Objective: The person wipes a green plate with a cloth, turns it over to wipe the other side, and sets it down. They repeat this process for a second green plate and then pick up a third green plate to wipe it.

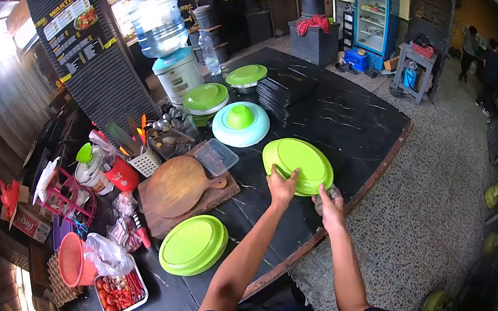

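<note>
A lime-green oval plate [299, 157] is between my hands near the right side of the black table. My left hand [282, 187] grips its near left edge, with the thumb and a finger on the upper surface. At the near right rim is my right hand [331, 207], its fingers closed around a greyish cloth [318, 204] pressed to the plate; part of the cloth is hidden. More green oval plates [193, 245] lie in a stack to the left of my left forearm.
A round wooden board [173, 186] and a clear plastic lid [217, 157] lie left of centre. Beyond are pale blue plates with a green bowl [239, 118], black plates [274, 99] and a water dispenser [177, 74]. A tray of chillies and tomatoes [120, 294] sits front left.
</note>
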Demonstrator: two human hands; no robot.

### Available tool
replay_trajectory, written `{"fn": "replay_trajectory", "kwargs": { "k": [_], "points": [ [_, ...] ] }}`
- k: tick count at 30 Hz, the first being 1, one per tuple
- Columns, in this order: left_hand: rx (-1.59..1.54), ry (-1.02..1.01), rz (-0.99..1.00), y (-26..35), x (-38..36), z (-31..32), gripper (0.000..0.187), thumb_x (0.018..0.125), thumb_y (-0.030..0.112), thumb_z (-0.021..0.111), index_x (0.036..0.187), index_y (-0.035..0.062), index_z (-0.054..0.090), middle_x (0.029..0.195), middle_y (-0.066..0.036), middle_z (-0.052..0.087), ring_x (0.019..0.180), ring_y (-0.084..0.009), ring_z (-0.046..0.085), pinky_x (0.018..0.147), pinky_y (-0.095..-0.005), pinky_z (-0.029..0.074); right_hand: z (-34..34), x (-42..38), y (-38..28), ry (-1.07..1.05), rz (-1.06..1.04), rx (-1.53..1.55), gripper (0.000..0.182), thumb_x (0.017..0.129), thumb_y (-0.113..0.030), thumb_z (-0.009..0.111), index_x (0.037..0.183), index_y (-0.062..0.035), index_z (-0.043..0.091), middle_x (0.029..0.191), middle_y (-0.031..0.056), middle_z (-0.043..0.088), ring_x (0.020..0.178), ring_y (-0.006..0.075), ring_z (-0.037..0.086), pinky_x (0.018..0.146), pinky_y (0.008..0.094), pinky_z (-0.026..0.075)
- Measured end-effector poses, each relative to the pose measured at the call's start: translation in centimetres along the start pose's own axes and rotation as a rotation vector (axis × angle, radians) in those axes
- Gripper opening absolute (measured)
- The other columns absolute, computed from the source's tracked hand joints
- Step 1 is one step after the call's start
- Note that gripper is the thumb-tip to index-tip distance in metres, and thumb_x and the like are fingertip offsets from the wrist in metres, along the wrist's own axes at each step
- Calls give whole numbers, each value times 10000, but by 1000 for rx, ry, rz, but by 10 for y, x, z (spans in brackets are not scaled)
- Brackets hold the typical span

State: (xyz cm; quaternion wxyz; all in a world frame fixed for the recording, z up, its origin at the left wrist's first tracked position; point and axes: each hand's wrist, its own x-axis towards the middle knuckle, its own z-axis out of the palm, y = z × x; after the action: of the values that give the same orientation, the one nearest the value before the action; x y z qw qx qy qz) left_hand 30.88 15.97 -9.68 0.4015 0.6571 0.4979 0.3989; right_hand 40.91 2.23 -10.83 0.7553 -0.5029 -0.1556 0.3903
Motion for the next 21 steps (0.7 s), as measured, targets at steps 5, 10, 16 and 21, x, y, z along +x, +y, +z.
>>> {"fn": "replay_trajectory", "kwargs": {
  "k": [5,10,16,21],
  "points": [
    [235,141,-86,26,-3,-7,632,921,365,710,1327,-61,479,1127,-312,520,1022,-473,614,877,-510,525,-16,-32,-6,21,70,-89,271,978,-169,699,1204,-49,611,982,37,691,798,133,655,687,289,552],
    [350,185,-155,18,-11,-2,595,950,440,648,1266,-29,466,1165,-329,494,969,-484,635,852,-547,529,-44,-70,-2,92,68,28,243,956,-156,713,1170,-52,658,991,33,695,805,144,660,695,297,551],
    [284,136,-227,10,-17,-13,720,924,562,641,1429,87,445,1215,-309,504,1045,-479,634,895,-549,525,-53,-95,-5,97,111,-17,297,950,-188,717,1206,-48,664,1047,30,692,888,136,663,724,300,562],
    [383,81,-201,17,-19,-18,754,880,561,690,1420,79,476,1224,-257,526,1112,-439,620,902,-518,542,-23,-101,-3,71,168,-23,388,946,-202,717,1284,-38,618,1142,60,674,933,159,666,760,321,572]
  ]
}}
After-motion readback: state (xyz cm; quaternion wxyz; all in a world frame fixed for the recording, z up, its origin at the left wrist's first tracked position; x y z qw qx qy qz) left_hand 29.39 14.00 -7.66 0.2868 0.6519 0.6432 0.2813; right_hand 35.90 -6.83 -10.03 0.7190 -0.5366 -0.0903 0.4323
